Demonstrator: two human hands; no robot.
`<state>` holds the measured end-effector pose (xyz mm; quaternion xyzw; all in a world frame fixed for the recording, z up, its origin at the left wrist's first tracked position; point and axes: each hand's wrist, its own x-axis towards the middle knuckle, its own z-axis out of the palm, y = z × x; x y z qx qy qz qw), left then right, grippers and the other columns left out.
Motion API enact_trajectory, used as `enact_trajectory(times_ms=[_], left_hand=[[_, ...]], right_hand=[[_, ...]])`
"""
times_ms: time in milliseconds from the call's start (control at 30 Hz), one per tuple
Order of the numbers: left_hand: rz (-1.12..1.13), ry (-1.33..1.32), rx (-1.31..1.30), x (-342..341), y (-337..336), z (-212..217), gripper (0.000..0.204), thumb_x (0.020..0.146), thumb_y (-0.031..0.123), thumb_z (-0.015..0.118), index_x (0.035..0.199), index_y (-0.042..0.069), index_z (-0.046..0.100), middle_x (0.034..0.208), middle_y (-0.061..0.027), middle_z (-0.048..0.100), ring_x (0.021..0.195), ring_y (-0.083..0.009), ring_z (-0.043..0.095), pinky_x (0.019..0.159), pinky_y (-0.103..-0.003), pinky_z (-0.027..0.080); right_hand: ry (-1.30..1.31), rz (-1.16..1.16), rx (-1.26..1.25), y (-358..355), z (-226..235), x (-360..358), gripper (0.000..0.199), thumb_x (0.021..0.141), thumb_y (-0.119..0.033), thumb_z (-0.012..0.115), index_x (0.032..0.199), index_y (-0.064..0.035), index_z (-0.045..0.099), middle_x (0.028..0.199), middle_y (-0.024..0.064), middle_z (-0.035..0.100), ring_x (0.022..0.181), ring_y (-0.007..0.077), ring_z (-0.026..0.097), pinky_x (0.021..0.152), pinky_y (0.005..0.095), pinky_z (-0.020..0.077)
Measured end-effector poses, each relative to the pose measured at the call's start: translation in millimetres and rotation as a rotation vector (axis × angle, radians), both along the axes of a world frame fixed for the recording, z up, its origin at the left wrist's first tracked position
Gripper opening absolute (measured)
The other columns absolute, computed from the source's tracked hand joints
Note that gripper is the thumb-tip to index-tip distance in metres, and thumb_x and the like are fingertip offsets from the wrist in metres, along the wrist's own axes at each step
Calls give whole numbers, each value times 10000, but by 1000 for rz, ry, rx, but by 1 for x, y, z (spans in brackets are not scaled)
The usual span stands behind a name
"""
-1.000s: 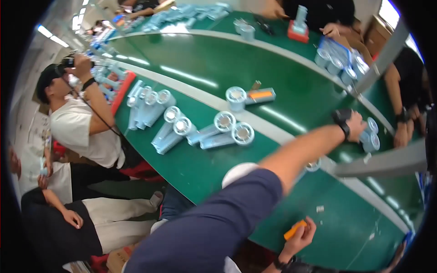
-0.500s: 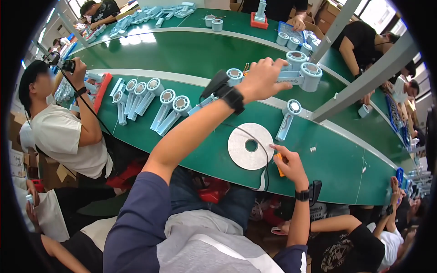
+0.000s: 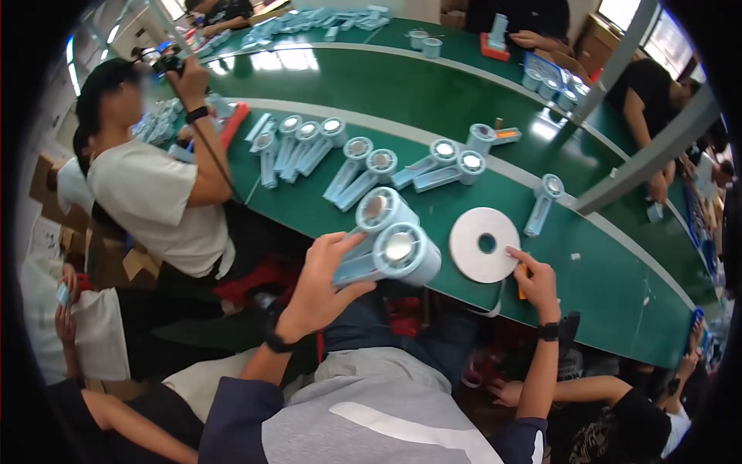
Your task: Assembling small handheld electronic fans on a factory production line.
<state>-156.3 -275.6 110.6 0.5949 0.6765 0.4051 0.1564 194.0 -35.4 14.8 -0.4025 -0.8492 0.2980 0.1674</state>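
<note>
Two light blue handheld-fan bodies with round silver-centred heads are gripped by their handles in my left hand, near the table's front edge. My right hand touches the rim of a wide roll of white tape lying flat, its index finger stretched onto it. An orange object shows partly beneath that hand; its kind is hidden. Behind the roll lie two more fan bodies, side by side. Another fan body lies to the roll's right.
Several fan bodies lie in a row at the left, near a red bin edge. A green conveyor curves behind the table. A grey metal post slants at the right. A person with a camera stands at the left; other people work around.
My left hand has come back from the conveyor side toward me, bringing the two fan bodies along. My right hand stays at the tape roll. The view has shifted.
</note>
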Motion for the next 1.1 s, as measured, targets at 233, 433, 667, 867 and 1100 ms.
enact_trajectory(times_ms=[233, 433, 667, 867, 1100], left_hand=[[56, 414, 11, -23, 29, -113, 600, 794, 287, 791, 1342, 149, 587, 1261, -196, 528, 1173, -367, 494, 961, -457, 392], [221, 567, 84, -32, 66, -110, 552, 768, 234, 799, 1267, 110, 598, 1234, -174, 560, 1142, -362, 526, 973, -474, 398], [-446, 418, 205, 108, 138, -98, 634, 740, 219, 818, 1321, 138, 578, 1298, -100, 559, 1212, -339, 511, 1053, -459, 373], [-688, 357, 247, 149, 216, -126, 707, 732, 278, 834, 1374, 161, 562, 1308, -86, 568, 1243, -313, 507, 1081, -475, 351], [-767, 318, 126, 149, 223, -117, 789, 714, 293, 846, 1412, 106, 529, 1299, -110, 566, 1277, -285, 489, 1110, -486, 319]], right_hand=[[121, -150, 0, -31, -32, 16, 351, 917, -119, 642, 1263, -145, 691, 683, 59, 533, 604, 125, 504, 589, 295, 424], [514, -437, -111, -33, -58, 26, 354, 982, -113, 620, 1331, -57, 596, 785, 15, 577, 684, 56, 472, 625, 237, 415], [262, -445, -64, -13, -33, 25, 315, 965, -126, 658, 1266, -40, 621, 720, -24, 498, 665, 44, 445, 589, 238, 388], [450, -317, -433, 13, -42, 65, 327, 938, -167, 704, 1208, -7, 615, 726, -21, 553, 674, 45, 472, 600, 247, 391], [664, -347, -626, 25, -31, 108, 380, 966, -149, 661, 1299, 2, 558, 826, 8, 604, 756, 65, 549, 671, 222, 444]])
